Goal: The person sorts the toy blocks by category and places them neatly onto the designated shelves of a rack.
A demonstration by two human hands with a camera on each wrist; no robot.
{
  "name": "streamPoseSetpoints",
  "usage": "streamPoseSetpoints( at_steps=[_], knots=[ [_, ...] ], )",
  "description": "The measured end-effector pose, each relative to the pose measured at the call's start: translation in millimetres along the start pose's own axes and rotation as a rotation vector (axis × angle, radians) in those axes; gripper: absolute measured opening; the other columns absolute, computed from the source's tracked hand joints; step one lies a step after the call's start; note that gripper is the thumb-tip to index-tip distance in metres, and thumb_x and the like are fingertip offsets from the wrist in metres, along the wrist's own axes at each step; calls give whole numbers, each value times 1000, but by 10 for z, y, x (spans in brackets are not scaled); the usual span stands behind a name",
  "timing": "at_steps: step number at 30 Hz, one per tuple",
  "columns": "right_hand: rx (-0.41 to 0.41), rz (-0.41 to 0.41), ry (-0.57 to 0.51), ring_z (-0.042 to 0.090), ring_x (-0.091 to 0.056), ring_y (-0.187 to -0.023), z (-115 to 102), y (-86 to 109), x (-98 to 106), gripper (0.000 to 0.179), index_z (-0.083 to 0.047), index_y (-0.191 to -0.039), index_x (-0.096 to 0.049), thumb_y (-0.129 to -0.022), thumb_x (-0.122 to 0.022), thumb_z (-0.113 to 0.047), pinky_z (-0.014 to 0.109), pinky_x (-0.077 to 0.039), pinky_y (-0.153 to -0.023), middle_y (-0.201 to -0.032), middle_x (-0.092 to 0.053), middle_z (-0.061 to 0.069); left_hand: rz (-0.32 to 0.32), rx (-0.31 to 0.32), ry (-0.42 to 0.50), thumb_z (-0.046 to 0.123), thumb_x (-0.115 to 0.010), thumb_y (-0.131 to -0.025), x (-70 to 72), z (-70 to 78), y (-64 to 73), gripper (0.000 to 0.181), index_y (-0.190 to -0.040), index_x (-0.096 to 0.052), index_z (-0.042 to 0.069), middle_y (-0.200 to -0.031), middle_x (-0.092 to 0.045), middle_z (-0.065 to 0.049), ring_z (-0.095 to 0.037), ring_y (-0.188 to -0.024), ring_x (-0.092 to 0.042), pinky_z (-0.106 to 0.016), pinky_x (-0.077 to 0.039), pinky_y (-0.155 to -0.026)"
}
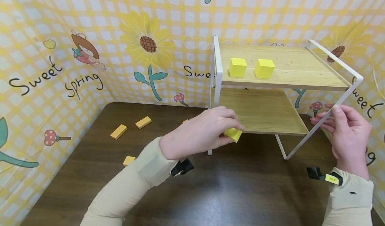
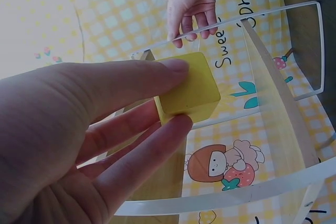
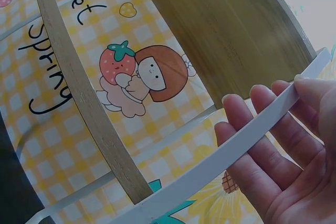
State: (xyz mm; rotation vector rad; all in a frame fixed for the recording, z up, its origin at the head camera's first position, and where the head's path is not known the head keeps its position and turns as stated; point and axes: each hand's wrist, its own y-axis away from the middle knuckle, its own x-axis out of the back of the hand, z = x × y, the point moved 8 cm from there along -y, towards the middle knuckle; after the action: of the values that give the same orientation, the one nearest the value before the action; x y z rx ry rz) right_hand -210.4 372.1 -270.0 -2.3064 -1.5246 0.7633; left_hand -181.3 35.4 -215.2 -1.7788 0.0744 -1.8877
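Note:
My left hand [image 1: 207,129] pinches a yellow cube [image 2: 191,90] between thumb and fingertips, in front of the lower board of a two-tier shelf. The shelf has two wooden boards and a white metal frame [image 1: 218,69]. At its right side, my right hand [image 1: 349,129] holds the slanted frame bar [image 3: 257,135], thumb on the near side and fingers behind. Two more yellow cubes, a left one [image 1: 237,67] and a right one [image 1: 264,69], sit side by side near the front edge of the upper board [image 1: 294,64].
Several flat orange-yellow blocks lie on the dark wooden table [image 1: 210,192] to the left, among them one block [image 1: 118,131] and another [image 1: 143,122]. A third block [image 1: 128,160] is partly behind my left sleeve. A checked cloth [image 1: 186,28] hangs behind and beside the shelf.

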Motion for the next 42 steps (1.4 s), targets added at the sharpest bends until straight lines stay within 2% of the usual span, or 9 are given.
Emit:
streamPoseSetpoints(
  at_steps=[10,15,22,30,42],
  knots=[
    [-26,-19,8,24,-74,-66,23,-4,-20,27,16,-104,-61,-102,-61,-11,29,-59,-64,-79,-67,20,7,-6,1,10,-85,-85,4,1,-16,33,-116,-76,8,-107,-65,0,-18,-102,-59,-21,-44,-93],
    [-21,-25,-5,24,-74,-66,16,0,-34,27,17,-104,-61,-103,-61,-11,29,-59,-63,-81,-68,20,6,-7,-3,10,-84,-85,9,-5,-27,32,-116,-76,8,-106,-65,0,-17,-101,-59,-20,-44,-92],
    [-18,-40,-63,26,-73,-64,-5,-10,-53,32,20,-112,-61,-103,-61,-10,31,-59,-62,-82,-71,22,10,-3,2,9,-84,-85,19,-4,-38,32,-116,-76,8,-106,-65,0,-17,-101,-59,-19,-44,-91],
    [-10,-43,-88,28,-74,-66,1,-15,-55,33,23,-109,-60,-103,-61,-9,34,-59,-62,-84,-71,24,5,4,6,10,-84,-86,11,-11,-44,32,-117,-75,8,-108,-65,0,-17,-102,-59,-19,-44,-92],
    [-4,-36,-60,27,-74,-66,0,-18,-45,33,22,-108,-60,-103,-61,-11,32,-59,-61,-85,-71,24,30,-26,-19,11,-83,-87,110,38,-128,29,-115,-76,9,-108,-65,-1,-18,-102,-58,-20,-44,-92]
  ],
)
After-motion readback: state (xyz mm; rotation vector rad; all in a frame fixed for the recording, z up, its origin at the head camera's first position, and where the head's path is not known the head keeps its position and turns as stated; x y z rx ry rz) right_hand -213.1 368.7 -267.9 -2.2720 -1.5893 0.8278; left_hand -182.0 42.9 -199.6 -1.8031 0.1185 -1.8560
